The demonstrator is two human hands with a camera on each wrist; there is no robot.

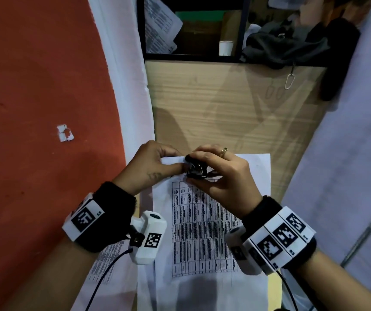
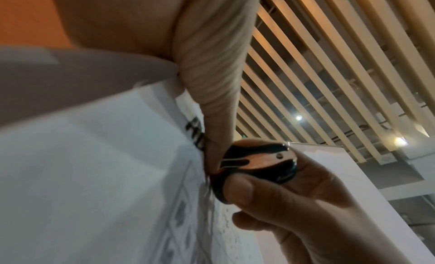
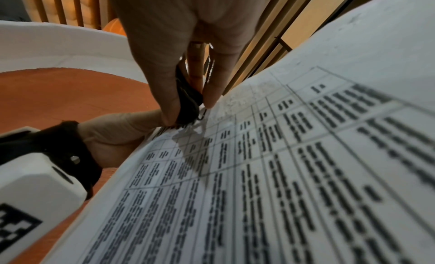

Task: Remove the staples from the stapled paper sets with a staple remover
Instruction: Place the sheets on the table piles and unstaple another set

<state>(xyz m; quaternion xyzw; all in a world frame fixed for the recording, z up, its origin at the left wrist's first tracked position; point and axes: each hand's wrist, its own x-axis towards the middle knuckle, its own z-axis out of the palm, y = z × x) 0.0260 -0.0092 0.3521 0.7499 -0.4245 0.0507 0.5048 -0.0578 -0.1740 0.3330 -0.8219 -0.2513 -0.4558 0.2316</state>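
Gripping black staple remover (image 1: 196, 169), right hand (image 1: 222, 173); left hand (image 1: 151, 167) pinching printed table sheet (image 1: 202, 230) corner

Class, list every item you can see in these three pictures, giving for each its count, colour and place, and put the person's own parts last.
Stapled paper set: one, white with a black printed table, on the desk under both hands.
Staple remover: one, black with metal, at the set's top left corner.
Loose printed sheet: one, white, partly under the set at the left.
Desk: one, light wood.
Paper cup: one, white, on the shelf behind the desk.
Dark bag: one, black, on the shelf at the right.
Paper scrap: one, white, on the red floor.
Ring: one, gold, on a right finger.
Left hand: pinches the corner.
Right hand: grips the remover.
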